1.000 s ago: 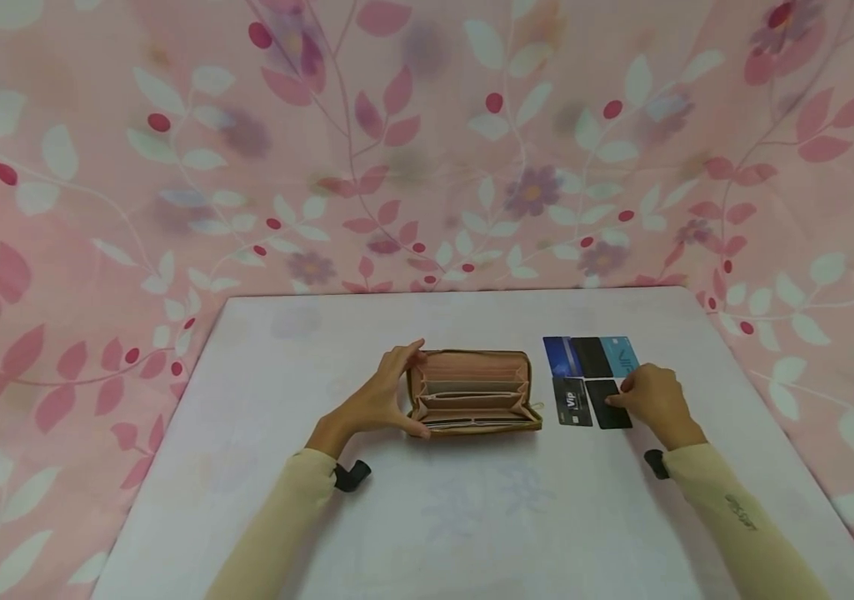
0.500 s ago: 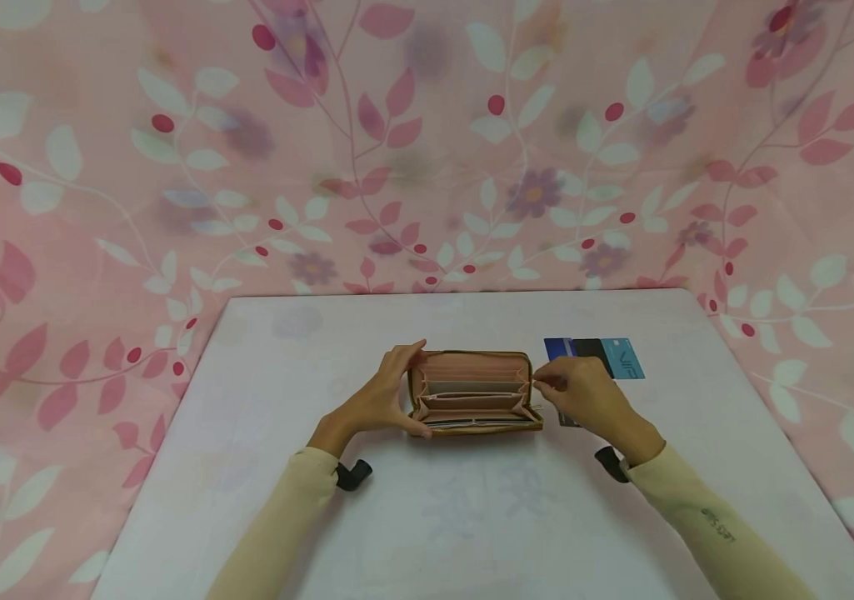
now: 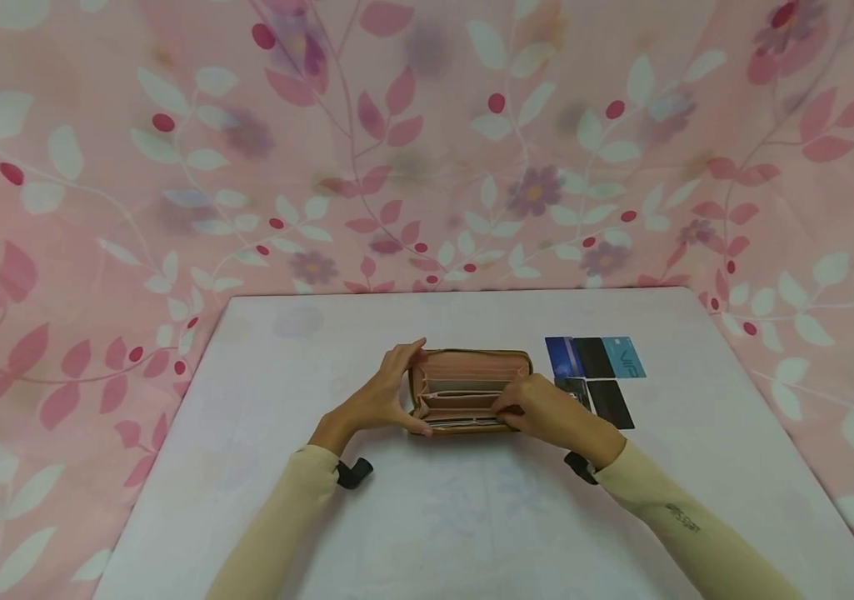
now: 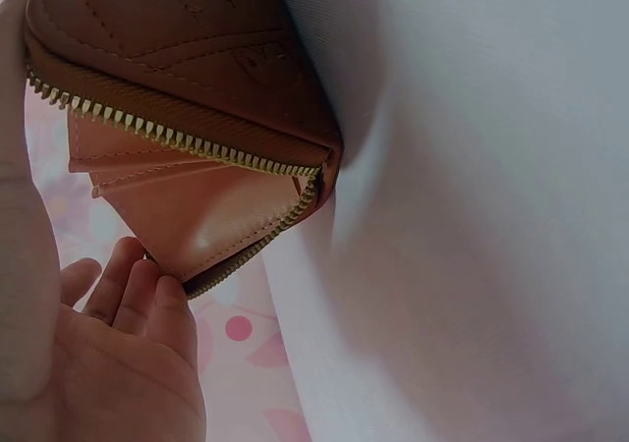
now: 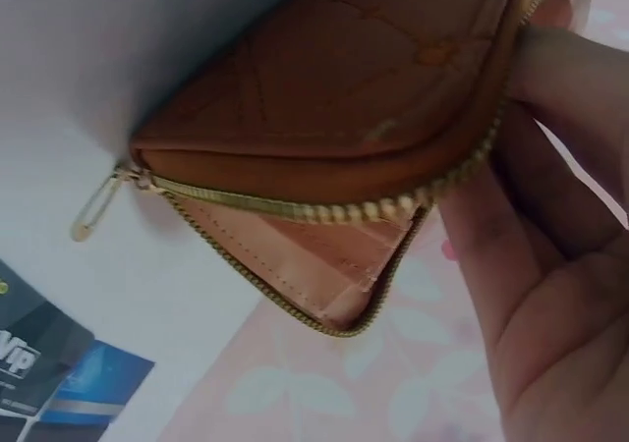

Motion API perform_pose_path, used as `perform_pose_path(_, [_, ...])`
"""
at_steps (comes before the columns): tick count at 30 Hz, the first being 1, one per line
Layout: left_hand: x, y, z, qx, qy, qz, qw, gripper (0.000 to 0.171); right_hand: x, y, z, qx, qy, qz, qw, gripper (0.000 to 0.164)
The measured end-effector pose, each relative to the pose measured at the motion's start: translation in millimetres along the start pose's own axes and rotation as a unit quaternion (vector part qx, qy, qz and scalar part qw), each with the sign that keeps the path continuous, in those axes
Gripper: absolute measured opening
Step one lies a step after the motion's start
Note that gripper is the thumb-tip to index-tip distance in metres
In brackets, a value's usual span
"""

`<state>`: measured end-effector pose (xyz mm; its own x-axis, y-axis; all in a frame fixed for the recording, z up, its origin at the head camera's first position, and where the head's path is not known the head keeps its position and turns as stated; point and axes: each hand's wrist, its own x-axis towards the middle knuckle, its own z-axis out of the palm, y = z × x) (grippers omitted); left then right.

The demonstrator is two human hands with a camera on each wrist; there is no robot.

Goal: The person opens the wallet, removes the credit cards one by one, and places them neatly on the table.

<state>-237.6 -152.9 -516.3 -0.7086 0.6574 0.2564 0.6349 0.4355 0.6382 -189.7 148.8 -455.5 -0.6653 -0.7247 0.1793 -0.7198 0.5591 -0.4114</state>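
A brown zip-around wallet (image 3: 475,383) stands unzipped with its pink pockets facing up in the head view. My left hand (image 3: 376,392) grips its left end, thumb at the near side and fingers at the far edge; the left wrist view shows those fingertips (image 4: 128,275) against the far panel. My right hand (image 3: 546,408) reaches over the wallet's right end, its fingers bent down at the nearest pockets, where pale card edges (image 3: 464,422) show. In the right wrist view the right fingers (image 5: 482,236) go past the toothed zip edge; their tips are hidden, so I cannot tell what they pinch.
Right of the wallet lie several cards in two rows: a blue card (image 3: 561,357), a black card (image 3: 593,358) and a light blue VIP card (image 3: 624,358) behind, a black Vip card (image 5: 39,354) and a plain black card (image 3: 611,405) nearer. A zip pull (image 5: 95,206) hangs at the wallet's corner.
My right hand has left the plain black card and moved left, past the wallet's right end, to its near pockets. The left hand keeps its grip; the cards lie as before.
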Motion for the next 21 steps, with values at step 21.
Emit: perform_pose_path(21, [5.9,-2.8,-2.3,-0.001,-0.015,-0.016,0.9997,0.136,7,-19,10,-0.285,-0.030,-0.006,0.958,0.015])
